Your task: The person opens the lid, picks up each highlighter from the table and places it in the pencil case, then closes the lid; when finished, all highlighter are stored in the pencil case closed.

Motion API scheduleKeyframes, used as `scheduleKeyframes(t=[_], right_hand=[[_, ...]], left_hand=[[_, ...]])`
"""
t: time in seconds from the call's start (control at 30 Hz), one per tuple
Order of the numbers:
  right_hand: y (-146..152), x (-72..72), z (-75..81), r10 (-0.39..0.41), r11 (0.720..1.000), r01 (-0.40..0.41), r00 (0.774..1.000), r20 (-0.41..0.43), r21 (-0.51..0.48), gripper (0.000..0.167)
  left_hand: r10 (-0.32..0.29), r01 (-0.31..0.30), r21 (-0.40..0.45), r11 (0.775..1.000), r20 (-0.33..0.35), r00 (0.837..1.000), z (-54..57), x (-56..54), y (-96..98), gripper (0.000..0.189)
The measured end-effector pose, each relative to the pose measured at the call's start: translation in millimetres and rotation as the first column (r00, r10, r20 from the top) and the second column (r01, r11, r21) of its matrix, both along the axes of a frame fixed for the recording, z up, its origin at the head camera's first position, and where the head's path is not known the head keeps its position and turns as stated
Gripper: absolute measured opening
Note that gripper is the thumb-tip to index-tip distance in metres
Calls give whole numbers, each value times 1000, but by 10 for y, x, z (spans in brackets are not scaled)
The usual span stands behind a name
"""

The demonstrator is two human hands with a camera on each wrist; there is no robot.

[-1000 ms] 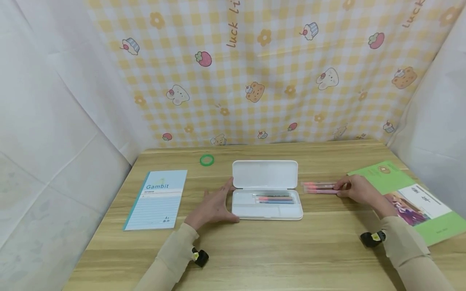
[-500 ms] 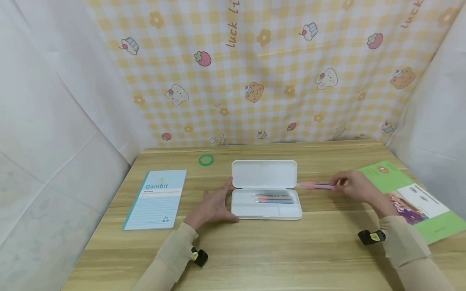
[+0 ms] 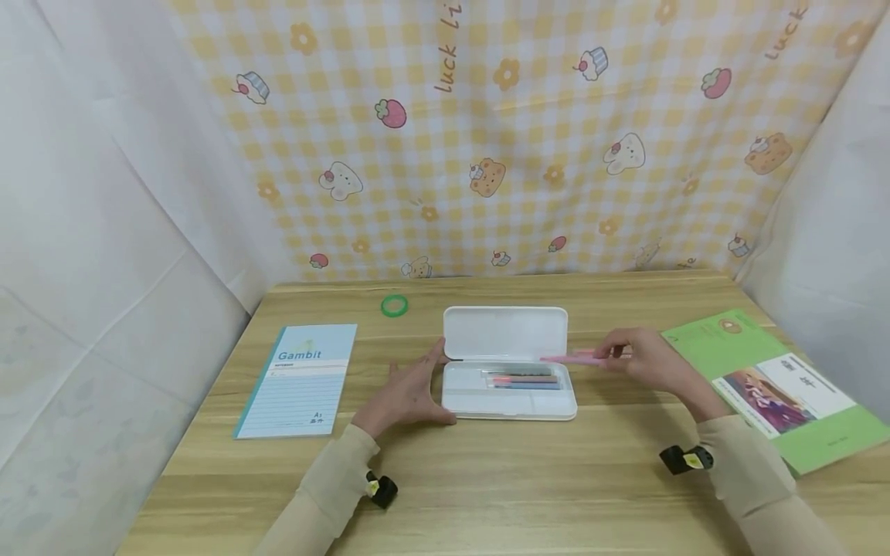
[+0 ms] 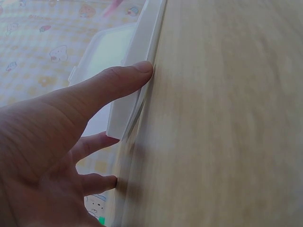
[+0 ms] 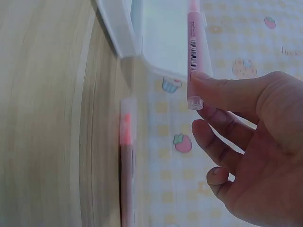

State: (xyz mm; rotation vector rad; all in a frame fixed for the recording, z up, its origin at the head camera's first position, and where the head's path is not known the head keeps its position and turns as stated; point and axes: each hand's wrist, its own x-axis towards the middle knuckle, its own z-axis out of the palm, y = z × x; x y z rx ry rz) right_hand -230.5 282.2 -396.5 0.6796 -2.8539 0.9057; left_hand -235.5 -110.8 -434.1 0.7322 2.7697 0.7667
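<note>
A white pencil case (image 3: 487,403) lies with its lid (image 3: 505,332) raised back, with several pens (image 3: 524,381) in its rear compartment. My left hand (image 3: 403,395) is spread around the case's left end. Its thumb touches the front wall of the case (image 4: 128,101), and a finger touches the left side. My right hand (image 3: 647,359) pinches a pink pen (image 5: 194,47) near one end between thumb and fingers. The pen's other end reaches over the right rear of the case. Below this hand, another pen (image 5: 126,175) lies on the table, partly hidden by the hand in the head view.
A light-blue notebook (image 3: 299,382) lies at the left of the wooden table (image 3: 528,486). Behind it, nearer the back edge, sits a green ring (image 3: 394,306). A green book (image 3: 827,440) lies at the right, under the right forearm's side. A checked cloth (image 3: 528,139) hangs behind.
My right hand has lifted the pink pen off the table and moved it left toward the case. The left hand and the case have stayed in place.
</note>
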Motion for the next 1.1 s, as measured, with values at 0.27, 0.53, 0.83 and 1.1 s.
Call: scheduleKeyframes(t=[0.27,0.53,0.83,1.1], right_hand=[[-289,-5,-28,70,997,-69,997,26,-29,17],[-523,-21,-60,122,989,-116,990,66,-94,14],[-699,-38,-73,165,984,-159,985,60,-80,11],[-841,-5,-127,199,977,-190,976,92,-99,10]], left_hand=[[12,-12,-15,1000,15,1000,-7,20,-21,129],[10,-10,-3,1000,19,1000,-4,22,-33,129],[1,-1,-7,1000,21,1000,9,16,-9,129],[7,-7,-1,1000,23,1000,13,11,-7,129]])
